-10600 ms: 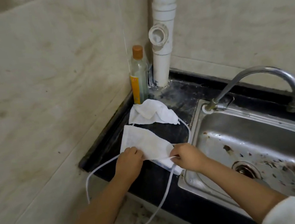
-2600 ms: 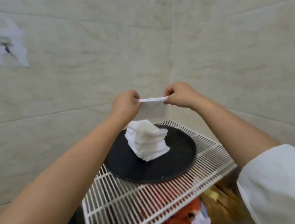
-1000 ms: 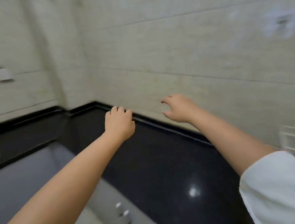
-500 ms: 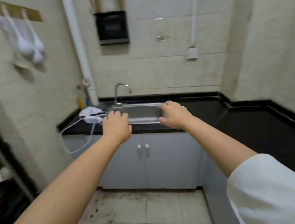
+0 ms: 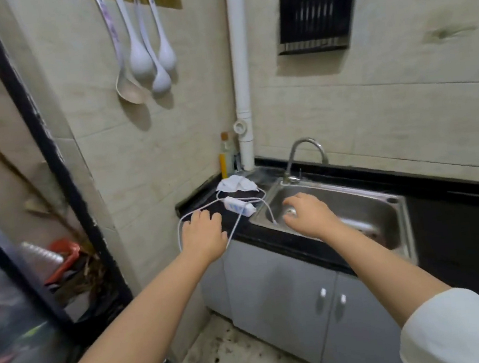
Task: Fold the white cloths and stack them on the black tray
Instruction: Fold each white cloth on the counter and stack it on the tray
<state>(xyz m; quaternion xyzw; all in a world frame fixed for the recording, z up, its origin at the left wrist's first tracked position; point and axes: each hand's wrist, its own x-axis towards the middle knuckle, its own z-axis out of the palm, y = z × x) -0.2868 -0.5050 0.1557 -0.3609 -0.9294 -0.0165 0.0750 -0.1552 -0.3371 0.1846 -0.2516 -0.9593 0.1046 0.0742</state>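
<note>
A crumpled white cloth [image 5: 237, 183] lies on the black counter [image 5: 205, 203] in the corner left of the sink. Both my arms reach out toward it. My left hand [image 5: 204, 234] hovers before the counter's front edge, fingers loosely curved, holding nothing. My right hand [image 5: 310, 215] hangs over the sink's front rim, fingers relaxed and empty. Neither hand touches the cloth. The black tray is out of view.
A white adapter with a trailing cable [image 5: 239, 206] lies on the counter between the cloth and my hands. A steel sink [image 5: 354, 201] with a curved tap [image 5: 306, 151], a bottle [image 5: 226, 156] and a white pipe [image 5: 239, 76] fill the corner. Ladles [image 5: 142, 49] hang on the wall.
I have let go of the folded cloth at the tray, turned away from the rack and come closer to the sink counter. Both hands stay empty and stretched forward.
</note>
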